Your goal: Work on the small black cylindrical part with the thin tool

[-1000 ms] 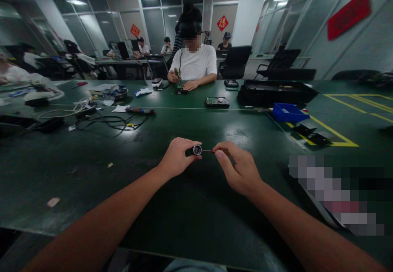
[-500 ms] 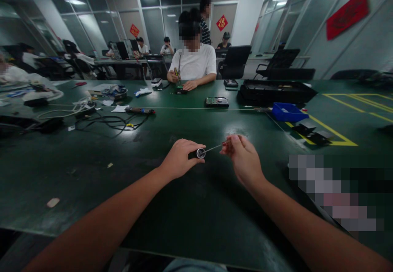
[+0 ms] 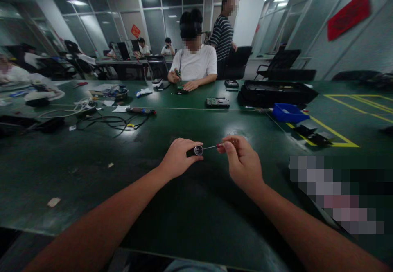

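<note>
My left hand (image 3: 178,156) is closed around a small dark cylinder (image 3: 199,150), its thumb and fingers on either side. A round, silver-rimmed end of the cylinder faces me and to the right. In my right hand (image 3: 245,157) is a thin screwdriver (image 3: 220,146) with a reddish handle, pinched between thumb and fingers. Its slim metal shaft points left, and the tip is at or just by the cylinder's rim. Whether the tip touches something inside cannot be made out. Both hands are above the green table (image 3: 172,219).
Across the table a person in a white shirt (image 3: 196,63) works with a tool. A hard drive (image 3: 217,102), a blue bin (image 3: 288,112) and a long black tray (image 3: 276,92) lie ahead. To the left are black cables (image 3: 107,122) and a pen-shaped tool (image 3: 141,111).
The screwdriver's reddish handle now shows more clearly between my right fingers, which have turned slightly. The cylinder has shifted a little left and up. Behind, a person in stripes has walked right.
</note>
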A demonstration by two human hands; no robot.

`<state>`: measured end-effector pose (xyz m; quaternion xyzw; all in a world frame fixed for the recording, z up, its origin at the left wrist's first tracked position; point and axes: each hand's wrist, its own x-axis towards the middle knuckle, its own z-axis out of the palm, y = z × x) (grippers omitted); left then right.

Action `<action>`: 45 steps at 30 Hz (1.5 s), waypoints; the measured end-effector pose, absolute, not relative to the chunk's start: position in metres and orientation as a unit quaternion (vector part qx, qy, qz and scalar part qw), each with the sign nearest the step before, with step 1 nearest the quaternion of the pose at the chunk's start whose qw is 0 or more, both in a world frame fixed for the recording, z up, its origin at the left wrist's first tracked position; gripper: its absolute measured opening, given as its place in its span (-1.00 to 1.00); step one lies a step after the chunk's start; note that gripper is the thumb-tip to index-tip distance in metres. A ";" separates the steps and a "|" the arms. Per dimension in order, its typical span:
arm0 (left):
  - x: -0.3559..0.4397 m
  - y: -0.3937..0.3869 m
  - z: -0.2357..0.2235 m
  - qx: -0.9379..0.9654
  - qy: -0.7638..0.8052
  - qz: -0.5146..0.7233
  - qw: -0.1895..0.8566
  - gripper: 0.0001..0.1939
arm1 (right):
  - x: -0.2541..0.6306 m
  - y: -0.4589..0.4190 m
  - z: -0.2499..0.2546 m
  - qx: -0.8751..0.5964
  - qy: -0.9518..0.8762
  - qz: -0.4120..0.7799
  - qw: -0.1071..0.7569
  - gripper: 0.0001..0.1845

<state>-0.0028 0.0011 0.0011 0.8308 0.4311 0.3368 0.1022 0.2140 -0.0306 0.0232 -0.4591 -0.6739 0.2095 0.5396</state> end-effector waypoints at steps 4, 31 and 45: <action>-0.003 0.001 0.002 0.832 0.427 0.340 0.099 -0.58 | 0.212 -0.031 0.023 -0.460 -0.651 0.232 0.558 -0.76; -0.005 0.003 -0.001 0.832 0.425 0.342 0.105 -0.62 | 0.220 -0.036 0.035 -0.370 -0.818 0.093 0.430 -0.89; -0.008 0.004 0.002 0.844 0.410 0.333 0.099 -0.59 | 0.214 -0.017 0.016 -0.424 -0.545 0.414 0.593 -0.73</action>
